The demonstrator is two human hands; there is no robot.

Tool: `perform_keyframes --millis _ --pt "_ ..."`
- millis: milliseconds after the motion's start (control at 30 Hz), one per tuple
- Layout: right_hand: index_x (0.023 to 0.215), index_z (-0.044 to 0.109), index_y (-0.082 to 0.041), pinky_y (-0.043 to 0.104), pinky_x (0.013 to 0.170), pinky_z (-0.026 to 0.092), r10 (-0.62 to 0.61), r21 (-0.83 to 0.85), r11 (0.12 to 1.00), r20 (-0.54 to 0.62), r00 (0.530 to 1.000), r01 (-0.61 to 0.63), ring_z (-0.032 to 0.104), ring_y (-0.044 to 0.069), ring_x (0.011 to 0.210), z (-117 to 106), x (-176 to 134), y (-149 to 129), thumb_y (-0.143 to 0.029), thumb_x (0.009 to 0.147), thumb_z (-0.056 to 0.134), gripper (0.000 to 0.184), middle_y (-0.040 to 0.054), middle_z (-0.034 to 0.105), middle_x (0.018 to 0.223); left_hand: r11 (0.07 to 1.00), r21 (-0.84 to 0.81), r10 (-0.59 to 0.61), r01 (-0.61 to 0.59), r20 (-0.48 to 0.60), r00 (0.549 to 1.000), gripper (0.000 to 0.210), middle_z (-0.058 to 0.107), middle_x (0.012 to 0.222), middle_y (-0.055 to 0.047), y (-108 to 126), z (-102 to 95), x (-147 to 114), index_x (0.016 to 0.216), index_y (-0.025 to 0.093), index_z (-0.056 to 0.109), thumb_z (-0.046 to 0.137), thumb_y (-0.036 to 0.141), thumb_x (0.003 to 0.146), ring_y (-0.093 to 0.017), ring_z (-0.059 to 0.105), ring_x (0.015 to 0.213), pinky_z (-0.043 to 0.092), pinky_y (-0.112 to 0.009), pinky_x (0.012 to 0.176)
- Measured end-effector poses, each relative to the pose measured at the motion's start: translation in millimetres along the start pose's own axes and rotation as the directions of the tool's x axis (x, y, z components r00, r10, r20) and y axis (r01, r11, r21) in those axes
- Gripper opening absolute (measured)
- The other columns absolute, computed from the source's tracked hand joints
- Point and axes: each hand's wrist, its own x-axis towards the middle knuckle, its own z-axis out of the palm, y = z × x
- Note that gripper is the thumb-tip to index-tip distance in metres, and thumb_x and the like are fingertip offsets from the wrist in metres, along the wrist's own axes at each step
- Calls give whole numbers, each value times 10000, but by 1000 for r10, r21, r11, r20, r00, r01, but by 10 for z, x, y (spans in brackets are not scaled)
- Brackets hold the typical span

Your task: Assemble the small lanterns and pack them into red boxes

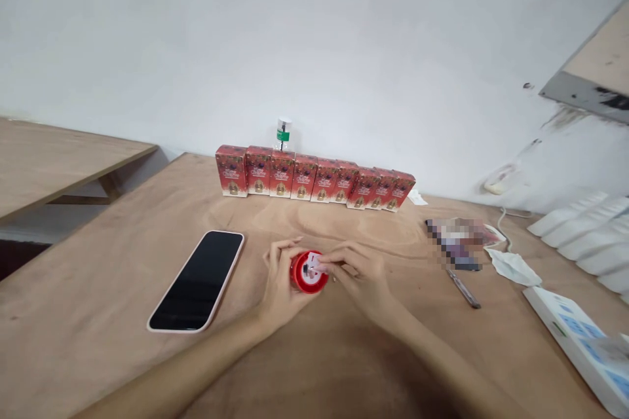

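My left hand (281, 283) is wrapped round a red round case (310, 288) from its left side, with the open face turned up towards me. Inside the red rim sits a white insert (309, 277) with a small dark and metallic part in it. The thumb and fingers of my right hand (362, 275) are pinched together at the insert's right side; what is between them is too small to make out. Left of my hands a phone (197, 281) with a dark screen and pale pink edge lies on the wooden table (275, 366).
Several red printed boxes (305, 177) stand in a row by the wall, with a clear bottle (283, 134) with a green label behind. At right are a cutter knife (463, 289), a white paper piece (514, 268), a white box (565, 334) and white wrapped items (580, 229).
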Motion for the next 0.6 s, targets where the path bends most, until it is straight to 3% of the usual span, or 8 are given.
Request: perform_keyframes --millis 67,167,367,500,600 --pt "854 675 -169 223 611 518 -248 -154 954 80 965 258 622 126 689 -37 13 2 -178 908 528 156 54 671 752 999 -35 11 -11 -16 1000 419 480 1039 -81 -12 2 -2 1042 212 464 705 238 700 -269 528 1022 458 -425 834" --pt "872 648 -132 240 617 515 -391 -244 867 207 897 434 599 142 698 -70 35 -6 -162 935 463 198 83 654 755 996 -88 2 -2 -3 1000 413 490 1016 -70 -28 7 -3 1043 212 462 694 228 702 -244 557 950 479 -390 779" --pt "953 615 -132 276 676 528 -395 -280 844 253 883 457 585 159 756 -89 20 -12 -165 906 516 114 105 659 864 993 -117 -5 3 -19 1000 405 519 986 -56 -34 23 4 1051 215 471 678 203 703 -223 567 911 490 -362 755" --pt "1079 586 -131 313 778 536 -331 -212 888 319 888 407 593 180 903 -148 29 29 -138 881 545 202 136 649 1032 995 -103 -15 11 -35 999 426 515 986 -56 -39 40 -11 1043 214 471 705 227 686 -211 567 878 495 -342 721" --pt "1060 597 -174 321 815 530 -344 -158 899 326 881 409 579 181 972 -172 52 78 -73 875 519 224 110 652 1104 995 -96 -19 18 -9 1000 466 522 987 -54 -47 45 -24 1068 214 463 712 218 674 -211 576 867 495 -338 708"
